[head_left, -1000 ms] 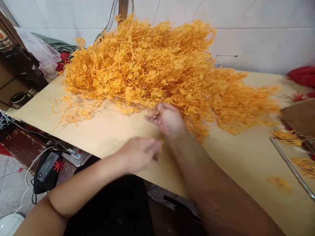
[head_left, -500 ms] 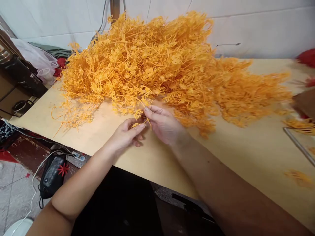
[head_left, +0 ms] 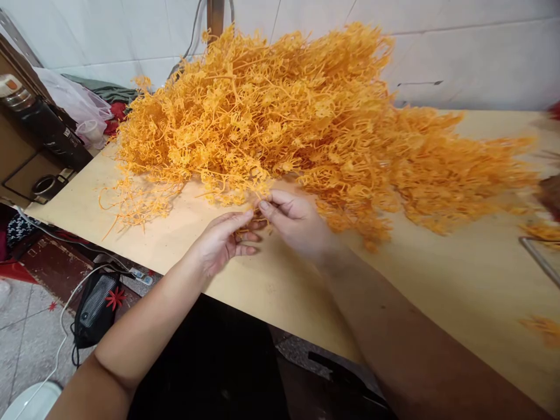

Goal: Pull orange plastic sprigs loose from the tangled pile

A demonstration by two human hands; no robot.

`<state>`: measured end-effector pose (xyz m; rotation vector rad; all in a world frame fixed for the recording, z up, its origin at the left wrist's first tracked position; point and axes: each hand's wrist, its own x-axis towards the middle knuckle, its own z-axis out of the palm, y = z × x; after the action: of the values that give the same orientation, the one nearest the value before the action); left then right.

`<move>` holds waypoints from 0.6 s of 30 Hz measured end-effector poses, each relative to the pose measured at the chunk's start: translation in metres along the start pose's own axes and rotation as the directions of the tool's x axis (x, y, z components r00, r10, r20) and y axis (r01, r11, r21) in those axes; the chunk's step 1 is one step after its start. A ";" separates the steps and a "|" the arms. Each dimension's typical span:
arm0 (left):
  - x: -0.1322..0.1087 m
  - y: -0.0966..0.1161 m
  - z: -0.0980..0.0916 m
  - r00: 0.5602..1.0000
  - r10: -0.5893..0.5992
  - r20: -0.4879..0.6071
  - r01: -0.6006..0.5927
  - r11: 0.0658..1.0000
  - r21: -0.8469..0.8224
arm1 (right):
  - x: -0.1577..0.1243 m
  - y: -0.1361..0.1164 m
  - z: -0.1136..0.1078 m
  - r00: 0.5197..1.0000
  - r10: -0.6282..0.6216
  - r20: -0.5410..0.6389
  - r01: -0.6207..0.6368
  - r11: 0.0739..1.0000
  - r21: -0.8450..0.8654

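Observation:
A large heap of orange artificial flower sprigs [head_left: 245, 116], with thin stems and small blossoms, lies across the table. At its front edge my right hand [head_left: 300, 224] is closed, thumb and index finger pinching a thin orange sprig [head_left: 261, 188]. My left hand [head_left: 223, 240] meets it from the left, thumb and index finger pinched at the lower part of the same sprig, its other fingers loosely curled beneath. Most of the gripped stem is hidden by the fingers.
Loose orange stems [head_left: 140, 204] lie left on the wooden table [head_left: 266, 286]. A black thermos [head_left: 50, 125] and a white plastic bag [head_left: 79, 96] stand at the back left. At the right edge is a metal bar [head_left: 538, 259]. Below are a cable [head_left: 65, 315] and a black bag [head_left: 94, 309].
The view has turned slightly left. My left hand's thumb has come up close to my right fingertips, and less of the sprig's stem shows between the hands.

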<state>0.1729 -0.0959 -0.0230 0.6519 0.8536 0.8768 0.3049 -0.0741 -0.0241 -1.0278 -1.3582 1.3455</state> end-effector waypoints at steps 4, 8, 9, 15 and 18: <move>0.004 -0.005 0.001 0.993 0.106 0.058 -0.112 0.988 0.110 | -0.005 -0.004 0.003 0.999 -0.014 0.030 0.016 0.998 -0.053; 0.010 -0.014 -0.001 0.962 0.267 0.061 -0.268 0.873 0.407 | -0.006 0.000 -0.002 0.999 -0.020 0.044 0.027 0.986 -0.162; 0.011 -0.015 -0.001 0.949 0.303 0.087 -0.307 0.830 0.465 | -0.005 0.002 -0.002 0.999 -0.022 0.036 0.029 0.979 -0.202; 0.006 -0.015 -0.002 0.925 0.369 0.087 -0.347 0.729 0.590 | 0.007 0.017 0.007 0.998 -0.031 -0.048 0.017 0.962 -0.271; -0.012 -0.021 0.007 0.947 0.254 0.198 -0.321 0.723 0.612 | 0.019 0.027 -0.004 0.989 0.003 -0.150 -0.033 0.980 -0.197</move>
<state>0.1827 -0.1177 -0.0310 1.4563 0.9778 0.8121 0.3036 -0.0535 -0.0500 -1.2517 -1.3930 1.1375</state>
